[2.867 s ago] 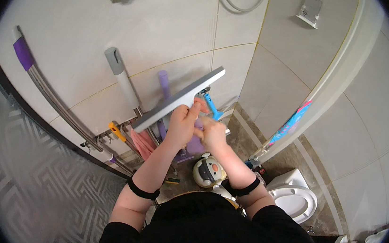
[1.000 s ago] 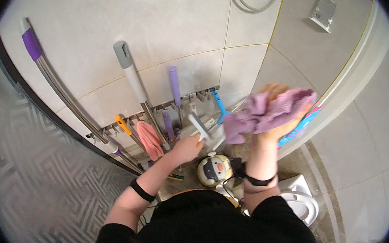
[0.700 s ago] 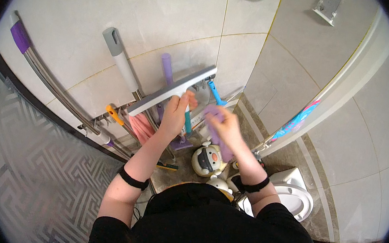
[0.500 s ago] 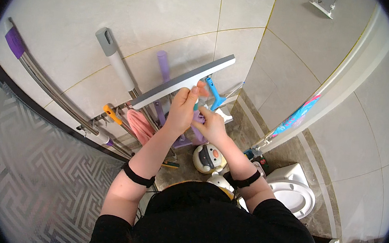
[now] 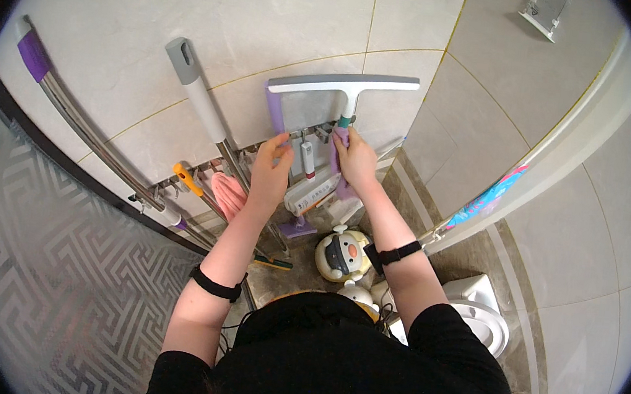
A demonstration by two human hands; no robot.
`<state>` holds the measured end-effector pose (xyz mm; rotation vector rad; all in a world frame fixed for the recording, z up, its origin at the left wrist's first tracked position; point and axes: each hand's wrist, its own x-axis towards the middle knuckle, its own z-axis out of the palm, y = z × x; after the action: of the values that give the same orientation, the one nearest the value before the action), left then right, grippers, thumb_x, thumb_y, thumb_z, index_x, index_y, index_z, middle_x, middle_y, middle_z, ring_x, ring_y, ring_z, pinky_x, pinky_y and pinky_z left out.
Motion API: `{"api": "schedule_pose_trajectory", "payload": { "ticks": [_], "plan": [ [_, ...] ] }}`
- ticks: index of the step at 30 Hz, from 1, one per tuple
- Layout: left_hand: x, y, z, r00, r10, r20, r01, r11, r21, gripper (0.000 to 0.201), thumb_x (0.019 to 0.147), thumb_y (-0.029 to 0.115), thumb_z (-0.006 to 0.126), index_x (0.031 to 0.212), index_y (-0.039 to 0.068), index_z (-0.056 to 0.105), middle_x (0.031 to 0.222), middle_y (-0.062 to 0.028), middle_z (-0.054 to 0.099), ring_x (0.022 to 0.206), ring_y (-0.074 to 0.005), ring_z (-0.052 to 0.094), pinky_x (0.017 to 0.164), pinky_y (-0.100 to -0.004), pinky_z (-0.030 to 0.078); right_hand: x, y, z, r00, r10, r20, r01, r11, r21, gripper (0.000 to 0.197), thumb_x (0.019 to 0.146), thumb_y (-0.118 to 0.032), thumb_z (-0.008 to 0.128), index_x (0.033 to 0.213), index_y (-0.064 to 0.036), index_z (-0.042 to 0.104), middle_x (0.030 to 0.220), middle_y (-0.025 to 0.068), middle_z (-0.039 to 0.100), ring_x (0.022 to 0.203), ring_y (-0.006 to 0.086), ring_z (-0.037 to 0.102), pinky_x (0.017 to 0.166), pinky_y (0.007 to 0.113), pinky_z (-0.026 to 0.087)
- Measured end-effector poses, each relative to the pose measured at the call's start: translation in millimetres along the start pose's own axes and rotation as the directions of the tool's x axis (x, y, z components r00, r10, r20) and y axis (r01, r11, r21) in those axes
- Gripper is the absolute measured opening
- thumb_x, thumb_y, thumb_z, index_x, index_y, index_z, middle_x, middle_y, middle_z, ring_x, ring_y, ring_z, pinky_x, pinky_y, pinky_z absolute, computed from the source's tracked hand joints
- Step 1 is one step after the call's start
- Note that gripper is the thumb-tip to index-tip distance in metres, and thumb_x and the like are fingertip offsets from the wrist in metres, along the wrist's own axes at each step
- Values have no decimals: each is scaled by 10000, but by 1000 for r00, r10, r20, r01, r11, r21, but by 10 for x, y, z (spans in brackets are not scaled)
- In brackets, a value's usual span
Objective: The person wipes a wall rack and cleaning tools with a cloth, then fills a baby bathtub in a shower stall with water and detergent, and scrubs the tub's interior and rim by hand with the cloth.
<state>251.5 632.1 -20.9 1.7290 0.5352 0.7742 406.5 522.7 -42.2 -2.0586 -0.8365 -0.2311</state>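
Observation:
A window squeegee (image 5: pixel 342 86) with a grey blade and teal handle stands upright against the tiled wall. My right hand (image 5: pixel 354 159) grips its handle low down, with a purple cloth (image 5: pixel 342 146) wrapped around the handle under my fingers. My left hand (image 5: pixel 272 169) reaches up beside it, fingers pinching at a hook of the wall rack (image 5: pixel 315 131). A purple-handled tool (image 5: pixel 274 112) hangs just behind my left hand's fingertips.
A grey-topped mop pole (image 5: pixel 202 108), a purple-ended pole (image 5: pixel 78 118), an orange-handled tool (image 5: pixel 188 180) and a pink cloth (image 5: pixel 227 192) lean along the wall. A round duck-faced container (image 5: pixel 340 253) sits on the floor. White toilet (image 5: pixel 483 318) at right; patterned glass panel (image 5: pixel 40 260) at left.
The squeegee has swung from a slanted position in both hands to upright against the wall. My left hand has let go of it and moved to the rack.

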Motion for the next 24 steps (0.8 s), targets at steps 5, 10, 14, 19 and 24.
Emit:
{"api": "schedule_pose_trajectory", "payload": {
  "ticks": [5, 10, 14, 19, 24],
  "plan": [
    [10, -139, -29, 997, 38, -65, -36, 999, 33, 345, 865, 132, 551, 1196, 44, 512, 1132, -98, 510, 1007, -186, 536, 843, -317, 414, 79, -63, 79, 1000, -23, 4, 22, 998, 51, 316, 863, -330, 539, 1051, -78, 574, 845, 190, 633, 771, 373, 607, 638, 446, 469],
    [87, -243, -75, 996, -15, -83, 10, 998, -57, 359, 861, 110, 548, 1205, 23, 496, 1138, -98, 493, 1025, -179, 535, 814, -300, 401, 118, 77, 168, 1000, -18, 14, 17, 993, 115, 332, 856, -328, 551, 1082, -87, 580, 856, 192, 634, 773, 377, 607, 643, 439, 474],
    [127, -255, -56, 993, 7, -122, -9, 1000, -20, 381, 850, 85, 555, 1217, 15, 483, 1142, -105, 492, 1023, -176, 539, 796, -298, 418, 137, 61, 120, 997, -35, 74, 29, 997, 74, 337, 853, -337, 556, 1086, -95, 582, 851, 193, 634, 765, 381, 606, 643, 441, 474],
    [217, -162, 11, 974, 129, -186, -120, 991, 59, 425, 814, 52, 585, 1222, 8, 477, 1158, -125, 511, 915, -179, 576, 734, -299, 456, 203, 57, 134, 996, -35, 76, 32, 998, 52, 328, 843, -323, 564, 1090, -110, 586, 818, 191, 636, 747, 379, 608, 630, 448, 468],
    [479, 35, -25, 976, 144, -165, -111, 974, 196, 398, 787, 112, 619, 1145, -13, 499, 1035, -132, 573, 797, -196, 590, 707, -314, 460, 211, -58, 72, 997, -13, 79, 21, 995, -97, 346, 833, -323, 567, 1132, -151, 594, 792, 187, 638, 728, 368, 614, 629, 447, 471]
  ]
}}
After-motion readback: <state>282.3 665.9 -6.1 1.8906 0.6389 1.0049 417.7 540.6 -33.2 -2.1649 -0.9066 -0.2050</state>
